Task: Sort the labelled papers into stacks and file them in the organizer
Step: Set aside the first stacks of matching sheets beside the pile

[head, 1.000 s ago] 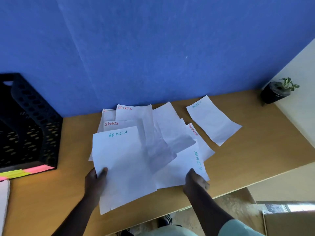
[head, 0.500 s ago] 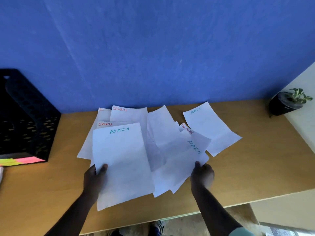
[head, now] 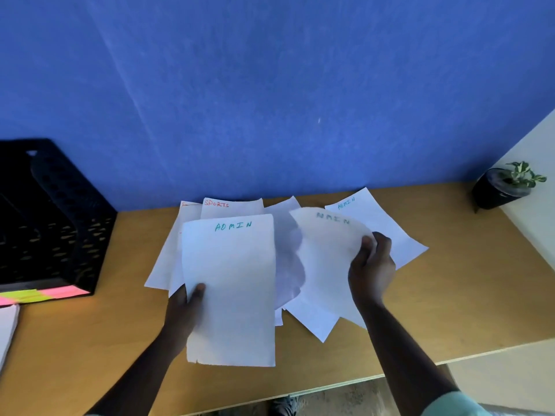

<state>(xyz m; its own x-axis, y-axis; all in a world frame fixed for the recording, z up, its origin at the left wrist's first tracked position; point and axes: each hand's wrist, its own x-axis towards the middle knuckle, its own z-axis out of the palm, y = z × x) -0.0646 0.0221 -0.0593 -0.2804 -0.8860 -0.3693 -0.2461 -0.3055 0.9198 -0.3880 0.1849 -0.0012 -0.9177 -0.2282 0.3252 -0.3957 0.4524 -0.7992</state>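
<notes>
White labelled papers lie overlapped in the middle of the wooden desk [head: 468,301]. My left hand [head: 184,307] grips the left edge of a sheet marked ADMIN [head: 231,283], lifted above the pile. My right hand [head: 372,265] holds the right edge of a second ADMIN sheet [head: 327,259], which curls upward off the pile. A third ADMIN sheet [head: 387,226] lies flat at the right behind it. A SPORTS sheet [head: 231,207] peeks out at the back. The black mesh organizer [head: 51,217] stands at the left against the blue wall.
Pink and yellow sticky notes [head: 39,295] lie at the organizer's base. A white pad edge [head: 7,328] shows at far left. A small potted plant [head: 504,187] sits at the back right corner. The desk's front edge runs below my arms.
My right hand lifted the second ADMIN sheet from the pile's front edge, turning it upright and curling it. My left hand raised its ADMIN sheet slightly.
</notes>
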